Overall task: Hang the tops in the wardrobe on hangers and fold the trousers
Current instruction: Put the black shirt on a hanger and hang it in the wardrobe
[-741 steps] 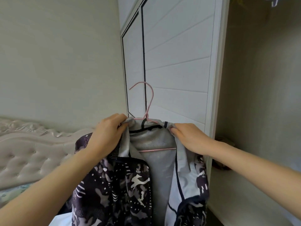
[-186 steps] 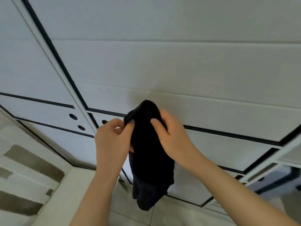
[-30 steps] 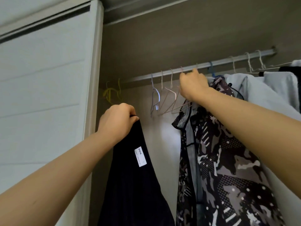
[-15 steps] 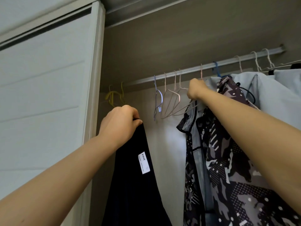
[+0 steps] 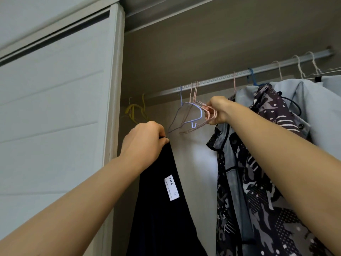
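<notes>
I have the black garment (image 5: 162, 215) gathered at its top edge inside my left hand (image 5: 144, 143). That hand's fingers (image 5: 156, 127) are curled tight over the fabric, so the bunched edge sits inside the fist and the rest comes out beneath it. From there the cloth hangs straight down at the near left of the open wardrobe, with a white label (image 5: 171, 187) showing on it.

Farther in and to the right, my right hand (image 5: 218, 110) is raised just below the rail (image 5: 212, 82). Its fingers (image 5: 207, 108) are clamped round the shoulder wires of a few pink hangers (image 5: 210, 116), whose hooks are over the rail. A lavender hanger (image 5: 201, 112) hangs against them on the left.

The garment and the hangers are apart, with a gap between my two hands. Right of my right forearm a camouflage jacket (image 5: 258, 191) hangs from the rail, and a pale blue garment (image 5: 321, 115) hangs beside it. Yellow hangers (image 5: 133, 112) sit at the rail's far left end, next to the white sliding door (image 5: 55, 126).
</notes>
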Tool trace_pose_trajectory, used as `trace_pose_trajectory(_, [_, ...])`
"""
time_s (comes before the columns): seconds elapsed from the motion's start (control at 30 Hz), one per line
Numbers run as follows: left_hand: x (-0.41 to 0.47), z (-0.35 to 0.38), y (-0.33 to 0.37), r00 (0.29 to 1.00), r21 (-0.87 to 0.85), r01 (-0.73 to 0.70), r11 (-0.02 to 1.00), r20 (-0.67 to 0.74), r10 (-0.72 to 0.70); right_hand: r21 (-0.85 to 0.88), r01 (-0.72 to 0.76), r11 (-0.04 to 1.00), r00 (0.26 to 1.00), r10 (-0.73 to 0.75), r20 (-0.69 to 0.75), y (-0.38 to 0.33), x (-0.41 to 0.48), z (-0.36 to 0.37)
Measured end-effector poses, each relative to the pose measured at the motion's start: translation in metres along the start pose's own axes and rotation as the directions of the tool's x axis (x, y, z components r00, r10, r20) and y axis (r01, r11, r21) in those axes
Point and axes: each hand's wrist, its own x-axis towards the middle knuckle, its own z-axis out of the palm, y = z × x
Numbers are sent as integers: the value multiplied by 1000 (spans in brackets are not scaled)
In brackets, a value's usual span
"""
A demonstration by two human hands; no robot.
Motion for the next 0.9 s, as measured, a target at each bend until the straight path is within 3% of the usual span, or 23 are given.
trace_pose_trajectory(0.13, [0, 1, 0, 1000, -3, 0, 1000, 0, 0, -81, 5, 997, 999, -7, -34, 0, -1, -2])
trace_pose_trajectory(0.4, [1, 1, -1, 1000, 6, -6, 1000, 4, 6, -22, 104, 994, 975, -106, -198, -6, 5, -3])
trace_pose_trajectory(0.5, [0, 1, 0, 1000, -3, -9, 1000, 18, 9, 38, 108, 993, 975, -99, -197, -2, 11, -6])
trace_pose_trajectory(0.57, [-1, 1, 1, 1000, -7, -10, 1000, 20, 11, -25, 143, 989, 969, -145, -202, 1, 7, -7])
trace_pose_trajectory(0.7, [-4, 2, 1, 1000, 9, -7, 1000, 15, 7, -342, 248, 906, 901, -346, -263, 13, -6, -15])
trace_pose_trajectory(0.9, [-4, 3, 0, 1000, 25, -6, 1000, 19, 6, -423, 412, 807, 808, -538, -241, 41, -57, -18])
